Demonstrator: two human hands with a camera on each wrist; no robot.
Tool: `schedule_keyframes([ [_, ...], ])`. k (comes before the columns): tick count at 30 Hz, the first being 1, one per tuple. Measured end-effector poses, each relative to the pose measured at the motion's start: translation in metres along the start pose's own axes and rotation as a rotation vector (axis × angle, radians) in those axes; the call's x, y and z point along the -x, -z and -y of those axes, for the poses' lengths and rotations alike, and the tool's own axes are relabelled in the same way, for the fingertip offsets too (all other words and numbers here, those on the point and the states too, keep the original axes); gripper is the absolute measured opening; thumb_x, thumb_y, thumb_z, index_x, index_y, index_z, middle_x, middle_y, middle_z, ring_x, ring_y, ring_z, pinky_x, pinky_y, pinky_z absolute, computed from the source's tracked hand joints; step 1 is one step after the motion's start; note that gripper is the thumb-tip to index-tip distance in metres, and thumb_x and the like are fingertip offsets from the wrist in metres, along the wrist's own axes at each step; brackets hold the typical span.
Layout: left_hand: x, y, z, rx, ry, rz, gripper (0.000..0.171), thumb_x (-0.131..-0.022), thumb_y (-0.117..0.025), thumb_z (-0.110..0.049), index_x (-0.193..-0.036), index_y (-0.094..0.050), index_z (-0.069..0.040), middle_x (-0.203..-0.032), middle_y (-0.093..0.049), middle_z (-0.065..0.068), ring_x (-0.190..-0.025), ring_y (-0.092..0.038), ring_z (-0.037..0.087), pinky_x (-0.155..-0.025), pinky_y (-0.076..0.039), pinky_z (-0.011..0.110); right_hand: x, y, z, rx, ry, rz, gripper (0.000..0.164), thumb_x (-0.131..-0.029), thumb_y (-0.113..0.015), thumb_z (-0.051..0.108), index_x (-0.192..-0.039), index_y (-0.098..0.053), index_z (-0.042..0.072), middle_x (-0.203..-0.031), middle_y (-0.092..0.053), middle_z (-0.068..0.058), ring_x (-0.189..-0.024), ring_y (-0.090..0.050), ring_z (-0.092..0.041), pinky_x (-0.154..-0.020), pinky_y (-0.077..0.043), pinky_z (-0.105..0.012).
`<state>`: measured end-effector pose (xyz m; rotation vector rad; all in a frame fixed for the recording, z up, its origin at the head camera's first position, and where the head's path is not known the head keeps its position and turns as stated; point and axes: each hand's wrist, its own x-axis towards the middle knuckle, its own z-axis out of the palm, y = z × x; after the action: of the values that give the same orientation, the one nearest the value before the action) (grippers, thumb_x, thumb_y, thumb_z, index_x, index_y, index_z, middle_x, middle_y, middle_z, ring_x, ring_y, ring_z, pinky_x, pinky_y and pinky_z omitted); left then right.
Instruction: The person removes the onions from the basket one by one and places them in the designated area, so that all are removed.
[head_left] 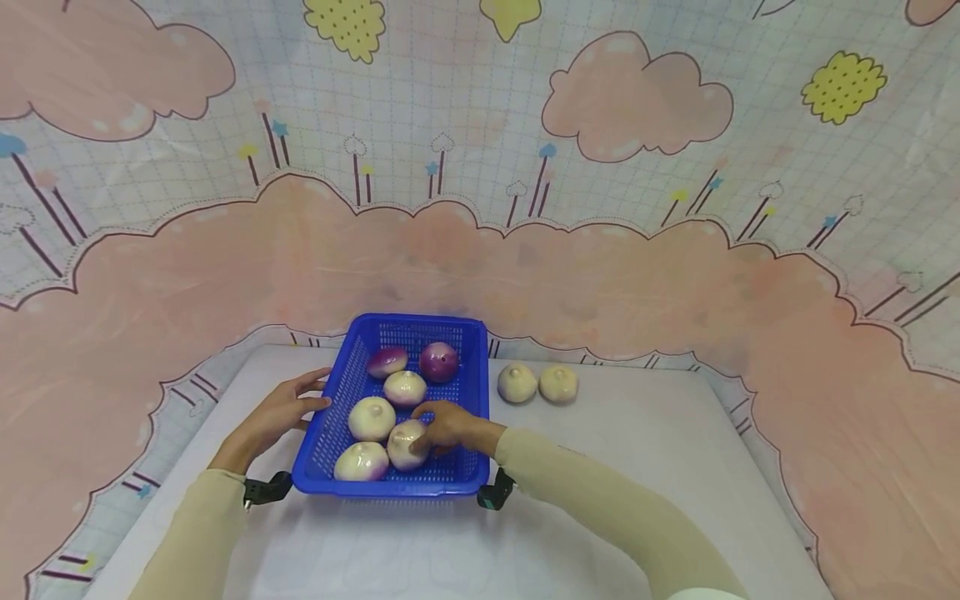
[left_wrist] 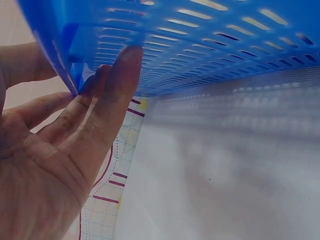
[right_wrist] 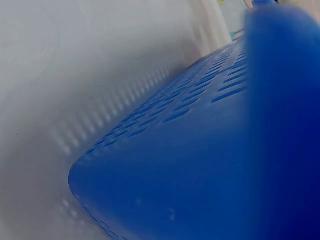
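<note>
Head view: onion in basket, near half, is pinched by right hand, left hand being spread against basket's left side; basket should be steadied lightly there and onion gripped round its middle, so neighbours aren't knocked.

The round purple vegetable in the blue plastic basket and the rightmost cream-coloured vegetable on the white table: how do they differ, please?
The round purple vegetable looks dark, while the rightmost cream-coloured vegetable is pale. The purple one lies inside the blue plastic basket; the cream one sits on the white table. Both are roundish.
</note>
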<state>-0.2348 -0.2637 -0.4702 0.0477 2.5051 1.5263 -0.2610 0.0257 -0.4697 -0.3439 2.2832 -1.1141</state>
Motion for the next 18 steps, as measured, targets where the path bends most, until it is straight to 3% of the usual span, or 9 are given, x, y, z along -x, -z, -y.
schedule_keyframes([
  [12, -0.002, 0.001, 0.003, 0.004, 0.003, 0.0, 0.07, -0.098, -0.056, -0.019, -0.156, -0.02, -0.004, -0.146, -0.038, 0.033, -0.109, -0.065, 0.03, -0.086, -0.059, 0.045, 0.006, 0.008, 0.004, -0.092, 0.034, 0.016, 0.055, -0.077, -0.08, 0.006, -0.128, -0.06, 0.006, -0.1, -0.067, -0.012, -0.07, -0.066, -0.02, -0.076, -0.061, -0.04],
  [18, -0.001, 0.001, 0.003, 0.001, -0.003, 0.001, 0.07, -0.099, -0.056, -0.02, -0.156, -0.02, -0.004, -0.146, -0.039, 0.033, -0.113, -0.062, 0.035, -0.086, -0.059, 0.046, 0.007, 0.022, 0.012, -0.191, 0.084, 0.019, 0.054, -0.079, -0.079, 0.006, -0.129, -0.058, 0.006, -0.094, -0.066, -0.01, -0.074, -0.068, -0.025, -0.08, -0.061, -0.045],
])
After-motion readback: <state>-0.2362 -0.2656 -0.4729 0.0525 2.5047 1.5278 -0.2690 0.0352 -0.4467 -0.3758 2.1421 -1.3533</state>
